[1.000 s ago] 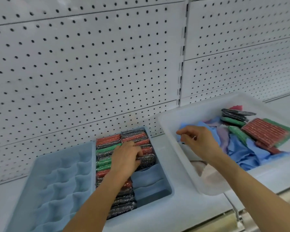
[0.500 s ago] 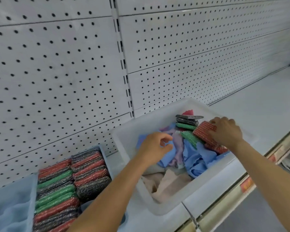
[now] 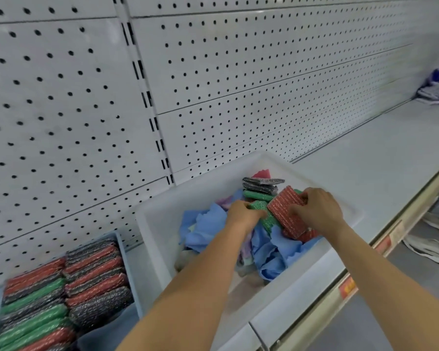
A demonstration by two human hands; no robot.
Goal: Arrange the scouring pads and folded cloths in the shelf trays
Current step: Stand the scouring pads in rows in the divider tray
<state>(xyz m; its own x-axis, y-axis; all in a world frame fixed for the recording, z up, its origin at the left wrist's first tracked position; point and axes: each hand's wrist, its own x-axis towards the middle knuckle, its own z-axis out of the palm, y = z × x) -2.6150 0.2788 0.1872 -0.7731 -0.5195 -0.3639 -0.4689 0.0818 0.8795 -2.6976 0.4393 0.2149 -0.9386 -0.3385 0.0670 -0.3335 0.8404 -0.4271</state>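
In the white bin [image 3: 162, 224], the left hand [image 3: 241, 215] grips a green pad [image 3: 257, 205], the right hand [image 3: 317, 211] a red pad [image 3: 281, 211].

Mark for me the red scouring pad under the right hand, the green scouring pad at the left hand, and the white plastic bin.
red scouring pad [image 3: 285, 211], head view, its ridged top face.
green scouring pad [image 3: 260, 206], head view, its exposed upper end.
white plastic bin [image 3: 160, 214], head view, bare left wall.

a white shelf [image 3: 370, 153] carries a white bin [image 3: 162, 214], a blue divider tray [image 3: 127, 252] just beside it, and a far bundle [image 3: 433, 92].
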